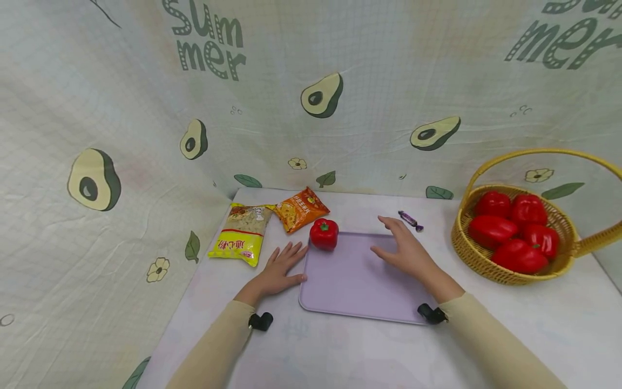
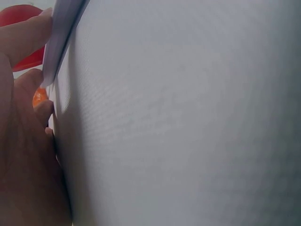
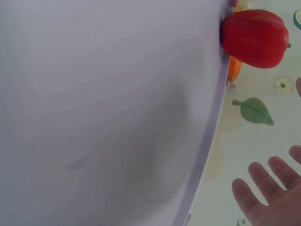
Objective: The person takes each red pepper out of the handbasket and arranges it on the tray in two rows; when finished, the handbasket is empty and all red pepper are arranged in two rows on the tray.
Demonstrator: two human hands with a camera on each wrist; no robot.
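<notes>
At the tray's [image 1: 359,281] far left corner, head view, sits a red pepper [image 1: 324,235]; left hand [image 1: 281,270] spread at the left edge, right hand [image 1: 407,250] (thumb and fingers parted) near the far right corner. Left wrist: thumb [image 2: 26,37] against the rim [image 2: 60,42]. Right wrist: fingers [image 3: 266,181] spread.

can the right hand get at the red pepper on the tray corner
Probably yes: the right hand holds nothing, and only bare tray seems to lie between it and the red pepper.
</notes>
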